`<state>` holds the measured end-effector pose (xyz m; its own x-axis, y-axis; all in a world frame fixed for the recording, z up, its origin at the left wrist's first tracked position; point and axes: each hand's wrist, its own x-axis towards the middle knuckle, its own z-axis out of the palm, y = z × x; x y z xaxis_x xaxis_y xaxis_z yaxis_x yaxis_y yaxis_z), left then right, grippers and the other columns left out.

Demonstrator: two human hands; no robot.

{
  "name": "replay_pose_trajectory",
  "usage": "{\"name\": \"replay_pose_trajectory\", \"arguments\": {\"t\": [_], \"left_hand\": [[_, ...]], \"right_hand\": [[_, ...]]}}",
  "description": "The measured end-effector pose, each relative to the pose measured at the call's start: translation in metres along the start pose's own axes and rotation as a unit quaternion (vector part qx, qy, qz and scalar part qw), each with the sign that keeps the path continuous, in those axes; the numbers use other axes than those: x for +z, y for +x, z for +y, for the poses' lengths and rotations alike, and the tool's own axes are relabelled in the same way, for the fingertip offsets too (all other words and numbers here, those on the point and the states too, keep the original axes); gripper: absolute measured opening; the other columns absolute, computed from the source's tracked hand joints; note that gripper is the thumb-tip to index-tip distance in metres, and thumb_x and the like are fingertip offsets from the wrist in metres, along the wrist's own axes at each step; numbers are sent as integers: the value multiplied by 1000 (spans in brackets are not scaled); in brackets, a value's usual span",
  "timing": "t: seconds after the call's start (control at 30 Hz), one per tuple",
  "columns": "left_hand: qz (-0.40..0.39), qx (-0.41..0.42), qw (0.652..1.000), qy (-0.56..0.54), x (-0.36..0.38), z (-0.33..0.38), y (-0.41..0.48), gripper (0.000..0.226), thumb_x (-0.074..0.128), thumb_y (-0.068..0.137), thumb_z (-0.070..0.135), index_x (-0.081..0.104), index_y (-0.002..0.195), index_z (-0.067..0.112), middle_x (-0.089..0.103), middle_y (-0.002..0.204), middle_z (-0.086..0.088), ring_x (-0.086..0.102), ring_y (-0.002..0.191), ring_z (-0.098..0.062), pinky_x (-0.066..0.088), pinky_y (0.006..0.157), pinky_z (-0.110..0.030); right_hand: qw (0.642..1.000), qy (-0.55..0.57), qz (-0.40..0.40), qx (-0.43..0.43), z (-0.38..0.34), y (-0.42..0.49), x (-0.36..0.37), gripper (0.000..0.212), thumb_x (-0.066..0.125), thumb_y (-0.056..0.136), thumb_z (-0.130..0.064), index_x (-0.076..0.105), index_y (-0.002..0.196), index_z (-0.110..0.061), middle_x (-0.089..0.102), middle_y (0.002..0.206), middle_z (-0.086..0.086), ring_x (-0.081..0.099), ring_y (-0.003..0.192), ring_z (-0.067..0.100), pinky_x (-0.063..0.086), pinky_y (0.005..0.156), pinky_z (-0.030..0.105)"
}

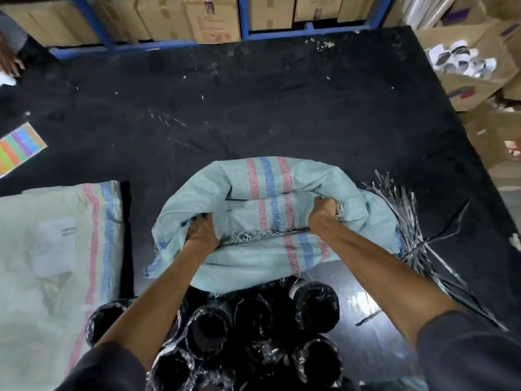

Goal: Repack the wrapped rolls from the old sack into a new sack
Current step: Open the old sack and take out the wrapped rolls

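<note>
Centre frame: pale green woven plastic sack (267, 176) with pink and blue stripes. The left hand (202, 231) and right hand (324, 211) each curl their fingers round its frayed rim. Lower centre, just beneath it in frame — black film-wrapped rolls (315, 306), ends upward.

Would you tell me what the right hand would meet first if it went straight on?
The right hand, gripping the sack, would probably meet its bunched far side first; depth is unclear.

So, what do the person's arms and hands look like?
The left hand and right hand are bare, without gloves; no watch shows. Forearms are uncovered. The left sleeve and right sleeve are dark, ending near the elbows.
</note>
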<state>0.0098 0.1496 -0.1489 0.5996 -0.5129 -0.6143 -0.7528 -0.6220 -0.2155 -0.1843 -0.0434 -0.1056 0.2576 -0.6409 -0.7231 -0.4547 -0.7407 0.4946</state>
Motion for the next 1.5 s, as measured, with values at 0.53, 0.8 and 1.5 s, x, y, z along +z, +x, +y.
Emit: {"name": "replay_pose_trajectory", "arguments": {"t": [0.53, 0.8, 1.5], "left_hand": [[134, 270, 947, -106, -37, 54, 11, 56, 75, 81, 20, 55, 132, 9, 61, 128, -12, 59, 119, -30, 47, 103, -39], [29, 258, 965, -40, -16, 86, 44, 87, 60, 95, 15, 3, 160, 23, -12, 167, 0, -7, 155, -26, 18, 124, -48], [-3, 180, 983, -16, -19, 106, 30, 91, 54, 100, 19, -16, 158, 28, -7, 168, -6, 24, 151, -26, 43, 107, -37]], "right_hand": [[889, 445, 100, -41, 4, -27, -50, 23, 51, 98, -7, 58, 76, -3, 66, 103, 10, 67, 111, 25, 53, 89, 29], [673, 721, 61, 151, -5, -9, -23, 43, 58, 99, -17, 52, 135, 6, 56, 141, 21, 54, 131, 35, 43, 104, 35], [897, 411, 1, 165, 43, 0, 20, 37, 49, 102, -21, 57, 136, -7, 59, 139, 10, 55, 130, 27, 48, 100, 36]]}}
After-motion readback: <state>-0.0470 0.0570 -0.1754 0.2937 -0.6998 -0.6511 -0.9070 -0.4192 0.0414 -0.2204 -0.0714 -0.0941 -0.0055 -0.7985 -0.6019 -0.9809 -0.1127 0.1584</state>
